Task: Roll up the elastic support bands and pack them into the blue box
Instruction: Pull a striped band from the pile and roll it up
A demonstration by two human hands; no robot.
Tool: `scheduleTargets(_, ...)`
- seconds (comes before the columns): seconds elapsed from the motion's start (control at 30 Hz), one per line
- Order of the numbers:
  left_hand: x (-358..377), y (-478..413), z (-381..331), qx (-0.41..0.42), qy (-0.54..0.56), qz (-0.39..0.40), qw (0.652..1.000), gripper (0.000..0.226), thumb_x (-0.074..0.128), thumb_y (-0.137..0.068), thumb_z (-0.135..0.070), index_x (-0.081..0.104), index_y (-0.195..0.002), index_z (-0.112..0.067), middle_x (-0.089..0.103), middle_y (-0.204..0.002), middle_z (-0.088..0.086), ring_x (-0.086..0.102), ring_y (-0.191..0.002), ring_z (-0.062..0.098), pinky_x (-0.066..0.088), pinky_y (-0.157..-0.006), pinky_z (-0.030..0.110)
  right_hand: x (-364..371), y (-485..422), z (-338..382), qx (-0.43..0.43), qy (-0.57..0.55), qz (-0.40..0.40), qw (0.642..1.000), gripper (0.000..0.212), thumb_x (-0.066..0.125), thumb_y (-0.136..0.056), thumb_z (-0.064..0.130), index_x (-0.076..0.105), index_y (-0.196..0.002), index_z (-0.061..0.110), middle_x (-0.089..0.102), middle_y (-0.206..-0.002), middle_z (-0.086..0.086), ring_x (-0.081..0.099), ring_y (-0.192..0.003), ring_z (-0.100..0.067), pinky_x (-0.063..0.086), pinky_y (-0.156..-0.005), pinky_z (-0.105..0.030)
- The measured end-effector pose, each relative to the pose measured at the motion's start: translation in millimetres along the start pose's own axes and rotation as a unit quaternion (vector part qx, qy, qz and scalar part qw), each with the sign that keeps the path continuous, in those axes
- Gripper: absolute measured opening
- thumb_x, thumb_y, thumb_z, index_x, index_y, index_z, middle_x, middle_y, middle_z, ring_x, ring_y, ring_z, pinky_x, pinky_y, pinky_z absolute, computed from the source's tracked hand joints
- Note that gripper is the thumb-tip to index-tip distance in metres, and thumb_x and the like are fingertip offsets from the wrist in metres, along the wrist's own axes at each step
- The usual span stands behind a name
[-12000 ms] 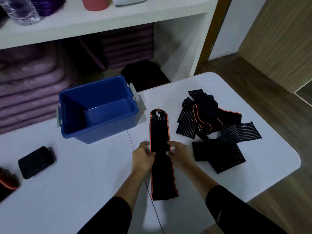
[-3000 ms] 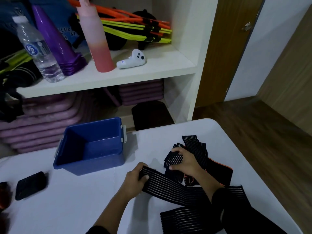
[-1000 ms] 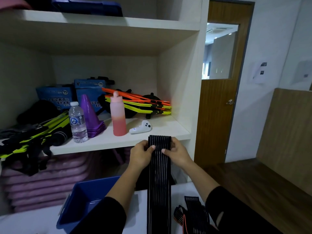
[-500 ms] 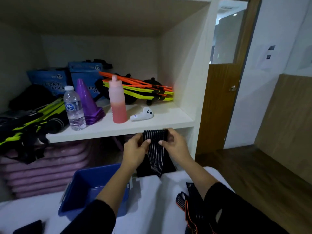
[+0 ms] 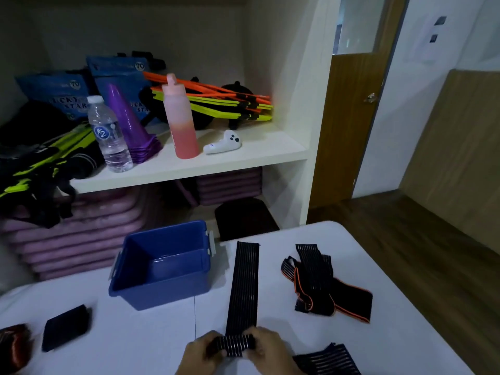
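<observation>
Closest in, the left hand (image 5: pixel 201 355) and right hand (image 5: pixel 270 353) clench the rolled end (image 5: pixel 234 345) of a ribbed elastic band (image 5: pixel 243 282), its flat striped length running away over the smooth white bench (image 5: pixel 151 345). A loose band (image 5: pixel 327 361) lies just right of the hands, a black roll (image 5: pixel 66 327) well left. Farther off, an orange-edged tangle (image 5: pixel 324 288) lies right; the open blue box (image 5: pixel 162 289), hard plastic, stands left of the strip's far end.

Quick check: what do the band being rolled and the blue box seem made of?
The band: probably woven elastic fabric, matte black with pale lengthwise ribs; its near end curls softly into a tight roll. The blue box: likely moulded plastic, smooth with a slight sheen, rigid straight walls.
</observation>
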State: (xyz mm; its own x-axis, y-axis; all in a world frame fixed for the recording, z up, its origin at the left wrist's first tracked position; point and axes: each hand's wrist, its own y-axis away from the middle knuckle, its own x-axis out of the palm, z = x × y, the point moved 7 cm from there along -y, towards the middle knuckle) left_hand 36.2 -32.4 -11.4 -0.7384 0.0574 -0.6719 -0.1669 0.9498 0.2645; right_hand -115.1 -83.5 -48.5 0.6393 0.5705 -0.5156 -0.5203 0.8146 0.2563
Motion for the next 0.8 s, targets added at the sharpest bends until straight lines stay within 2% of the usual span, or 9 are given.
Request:
scheduleTargets(0.07,13,13,14,-0.01,0.006,0.033,0.999,0.011,0.059,-0.058,-0.041,0.063,-0.065,-0.049,0.066,-0.064,-0.025,0.061,-0.068,-0.01,0.047,-0.076,0.008,17,12,-6,0.0,0.014,0.012,1.0,0.031,0.058,-0.088,0.016,0.062,-0.119,0.019,0.063,-0.12,-0.001,0.055,-0.105,-0.003,0.035,-0.089,-0.001)
scheduleTargets(0.13,20,24,28,-0.006,0.005,0.045,0.999,0.007,0.062,-0.059,-0.041,0.067,-0.063,-0.039,0.063,-0.063,-0.034,0.06,-0.07,-0.014,0.048,-0.078,0.009,31,25,-9,0.0,0.024,0.022,0.999,0.03,0.053,-0.09,0.02,0.065,-0.118,0.016,0.064,-0.121,-0.006,0.053,-0.103,-0.002,0.028,-0.084,0.006)
scheduleTargets(0.2,23,28,41,0.013,-0.005,0.047,0.999,0.012,0.069,-0.064,-0.032,0.067,-0.057,-0.042,0.062,-0.063,-0.037,0.061,-0.073,-0.014,0.047,-0.076,0.006,43,37,-13,0.002,0.051,0.026,0.998,0.034,0.05,-0.085,0.027,0.068,-0.113,0.016,0.068,-0.112,-0.006,0.054,-0.095,-0.001,0.032,-0.078,0.003)
scheduleTargets(0.3,32,35,60,0.023,-0.026,0.067,0.997,0.016,0.063,-0.059,-0.035,0.063,-0.054,-0.05,0.063,-0.065,-0.033,0.06,-0.075,-0.013,0.04,-0.075,-0.001,60,51,-23,0.035,0.069,0.024,0.997,0.029,0.056,-0.078,0.018,0.069,-0.104,0.018,0.067,-0.097,0.004,0.063,-0.094,-0.012,0.043,-0.08,-0.008)
scheduleTargets(0.43,45,43,71,0.078,-0.074,0.088,0.99,0.028,0.057,-0.057,-0.024,0.072,-0.08,-0.03,0.058,-0.08,-0.027,0.059,-0.085,-0.002,0.049,-0.078,0.015,77,70,-33,0.031,0.081,-0.023,0.996,0.043,0.05,-0.07,0.039,0.067,-0.105,0.02,0.055,-0.096,0.016,0.053,-0.097,-0.005,0.035,-0.083,-0.002)
scheduleTargets(0.5,52,49,75,0.112,-0.129,0.123,0.978,0.043,0.053,-0.055,-0.028,0.071,-0.094,-0.03,0.054,-0.093,-0.025,0.053,-0.096,-0.001,0.046,-0.084,0.016,83,80,-34,0.043,0.076,-0.024,0.996,0.034,0.051,-0.072,0.027,0.066,-0.103,0.027,0.056,-0.102,0.015,0.052,-0.101,-0.004,0.034,-0.087,-0.002)
scheduleTargets(0.57,52,55,78,0.124,-0.126,0.143,0.974,0.049,0.05,-0.057,-0.032,0.07,-0.101,-0.028,0.054,-0.102,-0.02,0.051,-0.102,0.003,0.043,-0.091,0.018,87,87,-30,0.058,0.086,-0.014,0.994,0.044,0.044,-0.07,0.008,0.057,-0.092,0.044,0.049,-0.101,0.023,0.048,-0.102,0.0,0.034,-0.09,-0.003)
scheduleTargets(0.7,43,53,75,0.099,-0.029,0.11,0.989,0.047,0.048,-0.066,0.005,0.065,-0.082,-0.036,0.06,-0.093,-0.008,0.056,-0.093,0.011,0.048,-0.087,0.026,83,86,-31,0.093,0.038,-0.077,0.992,0.059,0.035,-0.07,-0.006,0.052,-0.085,0.048,0.055,-0.101,0.014,0.056,-0.101,-0.01,0.043,-0.087,-0.013)
scheduleTargets(0.8,33,29,75,0.024,0.046,0.042,0.998,0.051,0.044,-0.072,0.017,0.061,-0.082,-0.03,0.063,-0.087,-0.001,0.061,-0.085,0.018,0.044,-0.073,0.005,71,70,-33,0.133,-0.018,-0.145,0.98,0.051,0.041,-0.078,-0.007,0.057,-0.094,0.038,0.056,-0.099,0.007,0.059,-0.094,-0.015,0.047,-0.077,-0.018)
